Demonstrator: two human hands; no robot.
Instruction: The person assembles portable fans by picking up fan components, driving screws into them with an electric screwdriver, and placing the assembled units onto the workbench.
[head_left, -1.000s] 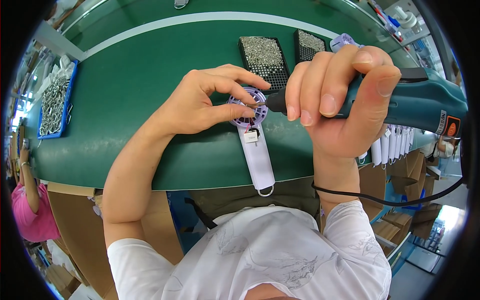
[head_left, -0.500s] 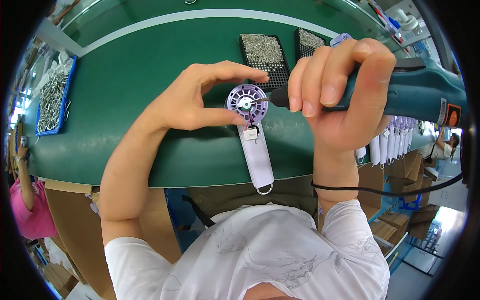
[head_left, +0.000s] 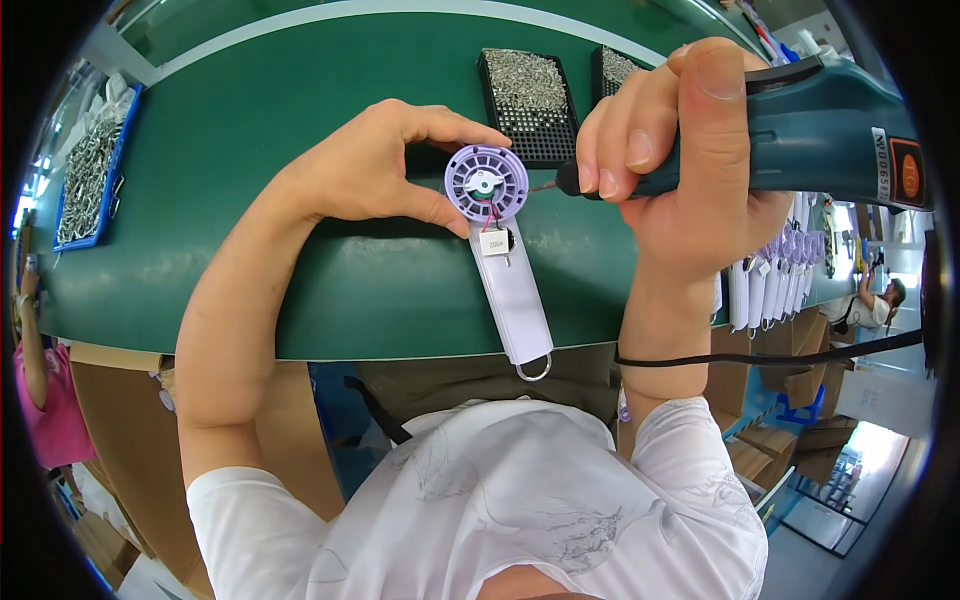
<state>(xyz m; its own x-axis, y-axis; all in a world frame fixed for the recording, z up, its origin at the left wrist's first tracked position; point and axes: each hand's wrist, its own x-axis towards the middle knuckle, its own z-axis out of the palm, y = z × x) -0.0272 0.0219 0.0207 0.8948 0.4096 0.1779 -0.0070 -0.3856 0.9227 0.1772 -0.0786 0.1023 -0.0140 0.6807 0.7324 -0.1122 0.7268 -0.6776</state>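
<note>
A small handheld fan [head_left: 512, 295] lies on the green table, its white handle pointing toward me with a metal ring at the end. Its round purple head is uncovered, showing a spoked frame, a hub, thin wires and a small white block [head_left: 494, 242]. My left hand [head_left: 370, 165] holds that head at its left side, forefinger at the top and thumb below. In my right hand [head_left: 690, 160] is a teal electric screwdriver [head_left: 825, 130], gripped with the fingers wrapped round it. Its bit points left and ends just beside the head's right rim, seemingly apart from it.
Beyond the fan stands a black perforated tray [head_left: 525, 100] of screws, with a second tray [head_left: 614, 68] beside it. A blue bin [head_left: 85, 235] of metal rings sits far left. Several similar fans [head_left: 765, 285] lie at right. A black cord [head_left: 770, 358] crosses my right forearm.
The screwdriver bit has drawn back from the fan's hub to beyond its right rim. My left thumb and forefinger have closed in on the fan's head.
</note>
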